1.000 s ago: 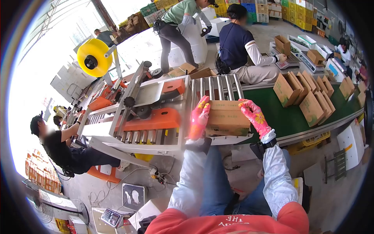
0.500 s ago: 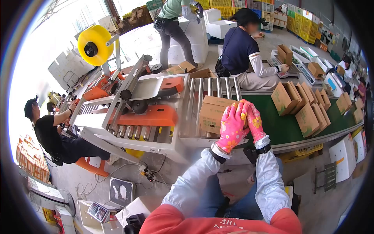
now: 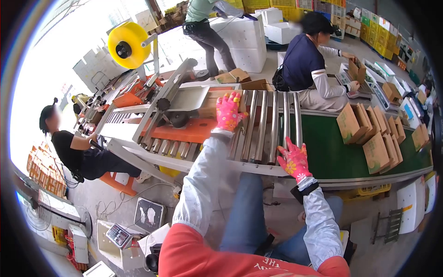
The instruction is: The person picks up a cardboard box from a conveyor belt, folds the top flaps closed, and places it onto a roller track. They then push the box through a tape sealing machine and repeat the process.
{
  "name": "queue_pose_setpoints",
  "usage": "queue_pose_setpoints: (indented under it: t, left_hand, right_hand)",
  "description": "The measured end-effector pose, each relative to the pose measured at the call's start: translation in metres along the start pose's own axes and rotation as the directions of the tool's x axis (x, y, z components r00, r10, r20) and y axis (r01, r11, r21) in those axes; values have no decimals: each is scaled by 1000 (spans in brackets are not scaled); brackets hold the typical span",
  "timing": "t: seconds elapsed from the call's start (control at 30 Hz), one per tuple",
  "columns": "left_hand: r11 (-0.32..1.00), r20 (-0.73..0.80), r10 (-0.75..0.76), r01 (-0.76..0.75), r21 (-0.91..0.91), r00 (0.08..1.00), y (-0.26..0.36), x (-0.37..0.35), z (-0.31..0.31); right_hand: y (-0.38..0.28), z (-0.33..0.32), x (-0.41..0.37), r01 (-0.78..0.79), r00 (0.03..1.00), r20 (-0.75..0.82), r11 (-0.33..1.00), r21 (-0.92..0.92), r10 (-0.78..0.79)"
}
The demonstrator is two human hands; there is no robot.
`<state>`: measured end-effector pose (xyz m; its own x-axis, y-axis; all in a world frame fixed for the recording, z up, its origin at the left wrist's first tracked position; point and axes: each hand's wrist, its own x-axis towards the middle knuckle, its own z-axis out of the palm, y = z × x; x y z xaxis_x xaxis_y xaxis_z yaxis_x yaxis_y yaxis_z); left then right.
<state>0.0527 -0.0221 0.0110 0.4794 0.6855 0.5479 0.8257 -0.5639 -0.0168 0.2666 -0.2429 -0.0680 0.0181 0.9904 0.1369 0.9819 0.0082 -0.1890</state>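
My left hand [image 3: 229, 112], in a pink flowered glove, lies with fingers stretched against a brown cardboard box [image 3: 210, 110] at the mouth of the orange and grey taping machine [image 3: 171, 131]. Much of that box is hidden by the hand and the machine. Over the near end of the metal rollers [image 3: 261, 127], beside the green conveyor belt [image 3: 323, 150], my right hand [image 3: 294, 160] is open with its fingers spread. It holds nothing. Further right on the belt stand several cardboard boxes [image 3: 379, 152], grouped close together and tilted.
A big yellow tape roll [image 3: 129, 46] sits above the machine. Beyond the belt, a seated person [image 3: 304, 64] handles a box at a scale. Another person [image 3: 69, 147] stands left of the machine, and a third [image 3: 203, 27] is behind it. Scales [image 3: 119, 235] and cables lie on the floor.
The box has gone leftward from the rollers into the machine's mouth, with my left hand following. My hands, together on the box before, are now apart. The view has shifted.
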Motion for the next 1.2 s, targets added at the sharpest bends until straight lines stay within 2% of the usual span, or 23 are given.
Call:
queue_pose_setpoints:
  t: [0.1,0.13,0.17,0.2,0.23,0.27,0.3,0.33,0.37,0.4,0.57,0.6,0.67,0.73,0.77,0.8,0.9,0.93,1.03,1.07,1.13,1.17,1.2]
  left_hand:
    - [968,-25,-92,95,233,995,-13,-1,19]
    - [945,12,1,-5,326,1000,2,-11,9]
    - [997,172,59,-67,44,983,30,-18,-6]
    - [972,32,164,-156,-173,986,58,-37,9]
    - [922,-138,276,-303,-241,951,92,-56,19]
    - [856,-144,284,-319,-406,948,123,-73,20]
    - [822,-4,247,-212,-529,969,151,-86,16]
    - [785,3,159,-124,-607,987,173,-101,21]
    - [791,200,117,31,-611,973,191,-108,24]
    - [860,-110,226,-251,-445,968,195,-116,28]
    - [871,-123,133,-175,-459,983,208,-120,27]
    - [883,-122,151,-189,-430,981,211,-117,24]
    - [894,-201,136,-207,-396,970,213,-115,28]
    - [887,-27,125,-124,-444,992,213,-116,26]
    - [880,36,122,-91,-466,992,213,-114,21]
    - [879,4,116,-100,-467,993,213,-115,20]
    - [913,-145,126,-172,-369,981,214,-113,17]
    - [911,-146,120,-167,-376,982,214,-116,20]
    - [846,-111,83,-129,-518,990,216,-115,13]
    - [773,-139,65,-137,-620,988,221,-119,18]
    - [497,-221,30,-206,-843,975,242,-132,3]
    - [217,-94,21,-96,-971,995,259,-149,2]
    - [-277,410,74,414,-867,909,283,-175,-2]
  right_hand:
    - [-2,-10,-2,-11,1000,-12,996,87,12]
    - [1,-15,-3,-13,1000,-21,990,142,16]
    - [7,-11,-3,-3,998,-67,976,219,19]
    - [20,-6,-4,-62,993,-82,974,219,82]
    - [35,2,-5,12,987,-126,746,666,96]
    - [52,12,-3,133,976,-181,338,932,117]
    - [76,28,-5,137,944,-280,566,813,173]
    - [97,39,-11,-39,913,-310,813,581,266]
    - [131,59,-18,-131,863,-373,864,486,340]
    - [168,69,-24,-168,804,-456,881,441,382]
    - [357,37,-40,-649,460,-637,724,234,619]
    - [385,31,-34,-679,558,-606,732,58,566]
    - [416,19,-7,-635,769,-254,748,-196,586]
    - [413,28,14,-543,836,-195,827,-145,514]
    - [414,45,24,-573,819,-201,787,-228,538]
    - [415,60,29,-660,717,-400,741,-125,571]
    - [406,45,31,-566,798,-279,824,-43,534]
    - [390,40,30,-585,780,-361,799,-135,510]
    - [342,31,22,-705,703,-250,698,-123,666]
    - [320,26,14,-699,707,-213,712,-69,674]
    - [268,26,-14,-585,790,-337,793,-169,512]
    - [226,5,-30,-489,857,-299,847,-208,421]
    - [194,-8,-45,-421,894,-264,878,-226,361]
